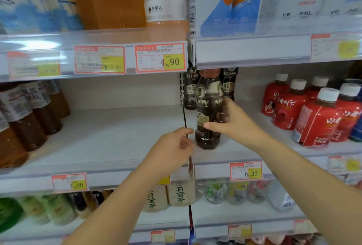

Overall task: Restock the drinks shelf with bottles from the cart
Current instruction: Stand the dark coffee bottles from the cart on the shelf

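A dark coffee bottle (208, 107) with a brown cap stands upright on the middle shelf (121, 137), close to its front edge. My right hand (233, 120) is wrapped around the bottle's middle from the right. My left hand (172, 146) hovers just left of the bottle's base with loosely curled fingers and holds nothing. Two more bottles of the same dark coffee (191, 90) stand behind it at the back of the shelf.
Red bottles with white caps (321, 119) crowd the shelf's right end. Brown tea bottles (29, 119) line its left end. A bare stretch of shelf lies between them. Price tags (245, 170) hang on the rail; further drinks fill the shelves above and below.
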Available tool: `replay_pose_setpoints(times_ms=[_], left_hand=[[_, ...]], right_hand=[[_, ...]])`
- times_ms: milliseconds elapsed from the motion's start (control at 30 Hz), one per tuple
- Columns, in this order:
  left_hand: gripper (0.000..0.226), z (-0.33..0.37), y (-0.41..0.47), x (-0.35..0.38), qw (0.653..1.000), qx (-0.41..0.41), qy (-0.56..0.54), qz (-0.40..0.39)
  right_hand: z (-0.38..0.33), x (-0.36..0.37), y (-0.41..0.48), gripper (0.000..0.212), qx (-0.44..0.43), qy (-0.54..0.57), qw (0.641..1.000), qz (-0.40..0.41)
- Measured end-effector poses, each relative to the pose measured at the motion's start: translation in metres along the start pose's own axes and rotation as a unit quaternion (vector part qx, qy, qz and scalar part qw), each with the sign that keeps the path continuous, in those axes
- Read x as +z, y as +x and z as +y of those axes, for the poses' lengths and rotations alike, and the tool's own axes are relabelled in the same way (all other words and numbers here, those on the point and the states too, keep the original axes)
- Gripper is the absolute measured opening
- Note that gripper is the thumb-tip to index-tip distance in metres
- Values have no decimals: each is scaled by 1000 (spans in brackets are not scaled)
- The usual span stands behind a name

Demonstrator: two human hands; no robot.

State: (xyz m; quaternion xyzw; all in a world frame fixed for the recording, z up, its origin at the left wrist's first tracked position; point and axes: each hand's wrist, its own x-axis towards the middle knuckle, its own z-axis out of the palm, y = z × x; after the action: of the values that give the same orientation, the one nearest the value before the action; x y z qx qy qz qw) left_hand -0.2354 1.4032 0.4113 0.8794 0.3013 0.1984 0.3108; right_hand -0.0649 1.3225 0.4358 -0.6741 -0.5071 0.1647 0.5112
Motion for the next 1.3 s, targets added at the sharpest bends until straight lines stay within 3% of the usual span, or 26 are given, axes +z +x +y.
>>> replay_pose_setpoints(times_ms=[67, 167, 300, 467, 767, 933, 1200, 1300], left_hand=[[39, -17, -6, -12, 998, -11, 63, 19], [40, -42, -16, -34, 989, -34, 135, 50], [42, -60, -20, -52, 979, -69, 178, 68], [41, -62, -19, -50, 975, -58, 194, 88], [41, -65, -19, -48, 970, -25, 219, 106], [41, -66, -19, -49, 971, -27, 215, 104], [40, -65, -19, -49, 971, -27, 219, 97], [40, -65, -18, -49, 970, -29, 223, 89]], right_hand=[[4, 1, -4, 82, 6, 11, 1000, -8], [9, 20, -10, 96, -5, -97, 994, 47], [11, 23, -4, 86, 1, -184, 978, 98], [8, 23, 28, 71, 4, -152, 986, 73], [24, 51, 97, 62, 28, -223, 969, 98], [29, 54, 107, 68, 31, -240, 965, 96], [29, 53, 109, 62, 53, -224, 968, 98], [27, 54, 101, 72, 58, -210, 971, 99]])
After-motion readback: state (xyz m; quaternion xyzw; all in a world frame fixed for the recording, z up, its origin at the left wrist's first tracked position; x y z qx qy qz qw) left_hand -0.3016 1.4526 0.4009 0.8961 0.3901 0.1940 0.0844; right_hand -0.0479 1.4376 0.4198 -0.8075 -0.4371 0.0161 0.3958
